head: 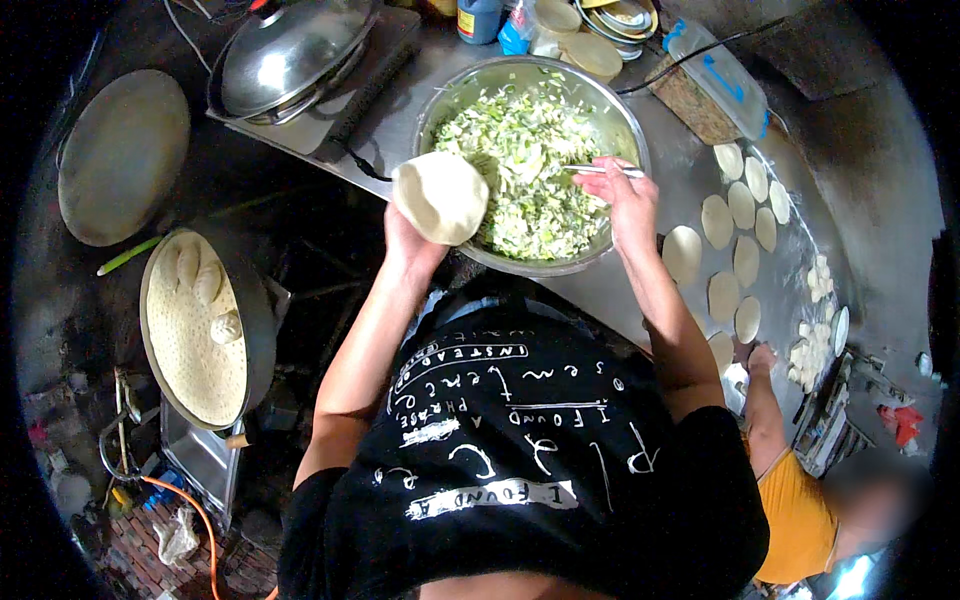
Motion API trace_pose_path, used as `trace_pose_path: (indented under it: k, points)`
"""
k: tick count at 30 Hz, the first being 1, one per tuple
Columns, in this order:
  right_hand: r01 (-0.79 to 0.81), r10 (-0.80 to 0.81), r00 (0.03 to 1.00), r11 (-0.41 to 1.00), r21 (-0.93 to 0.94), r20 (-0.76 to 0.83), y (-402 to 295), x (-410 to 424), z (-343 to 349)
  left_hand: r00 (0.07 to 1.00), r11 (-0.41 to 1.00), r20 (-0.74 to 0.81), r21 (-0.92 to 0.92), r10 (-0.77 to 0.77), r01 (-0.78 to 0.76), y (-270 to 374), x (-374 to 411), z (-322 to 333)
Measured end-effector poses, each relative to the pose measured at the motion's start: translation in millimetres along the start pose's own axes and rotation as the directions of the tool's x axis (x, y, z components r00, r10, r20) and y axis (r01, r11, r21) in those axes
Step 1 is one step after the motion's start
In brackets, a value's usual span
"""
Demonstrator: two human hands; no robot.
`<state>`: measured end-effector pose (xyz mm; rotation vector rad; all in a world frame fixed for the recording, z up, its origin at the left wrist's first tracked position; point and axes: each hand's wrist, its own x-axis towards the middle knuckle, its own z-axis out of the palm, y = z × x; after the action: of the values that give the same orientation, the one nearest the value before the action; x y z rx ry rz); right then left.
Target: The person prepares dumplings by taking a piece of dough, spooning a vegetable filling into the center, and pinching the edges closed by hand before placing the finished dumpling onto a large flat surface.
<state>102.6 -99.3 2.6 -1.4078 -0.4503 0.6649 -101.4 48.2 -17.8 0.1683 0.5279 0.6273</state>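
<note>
A round dough wrapper point(441, 196) lies spread across my left hand point(411, 244), hollowed in the middle and with nothing in it that I can see. It is held at the near left rim of a large steel bowl point(632, 135). Chopped green and white vegetable filling point(525, 150) heaps up inside the bowl. Over its right side my right hand point(628, 199) grips a slim metal utensil point(592, 169), probably a spoon. The utensil's far end points left into the filling, so its tip is hard to make out.
Several flat dough rounds point(724, 296) and small dough pieces point(810, 352) lie on the steel table at right, where a person in yellow point(795, 517) works. A steamer point(196, 352) at left holds shaped buns point(206, 281). A lidded pan point(292, 60) stands behind.
</note>
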Motion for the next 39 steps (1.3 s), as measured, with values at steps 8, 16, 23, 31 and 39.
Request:
trace_pose_path:
  k: [8, 16, 23, 31, 39]
  points:
    - [0.821, -0.632, 0.538, 0.245, -0.516, 0.558, 24, -35, 40, 0.991, 0.981, 0.058, -0.144, -0.123, 0.13, -40, 58, 38]
    - [0.639, -0.635, 0.747, 0.602, -0.479, 0.197, 7, -22, 22, 0.992, 0.992, 0.031, -0.04, -0.12, 0.121, -27, 51, 24]
    - [0.365, -0.259, 0.931, 0.64, -0.677, 0.257, 64, -5, -27, 0.988, 0.985, 0.113, -0.128, -0.101, 0.116, -1, 30, 13]
    - [-0.133, 0.131, 0.99, 0.991, -0.025, -0.057, 41, 3, -46, 0.991, 0.992, 0.088, -0.063, -0.106, 0.112, 2, 15, -7]
    - [-0.08, 0.078, 0.99, 0.997, -0.01, -0.118, 28, 11, -46, 0.987, 0.988, 0.06, -0.037, -0.146, 0.149, -9, 18, -1]
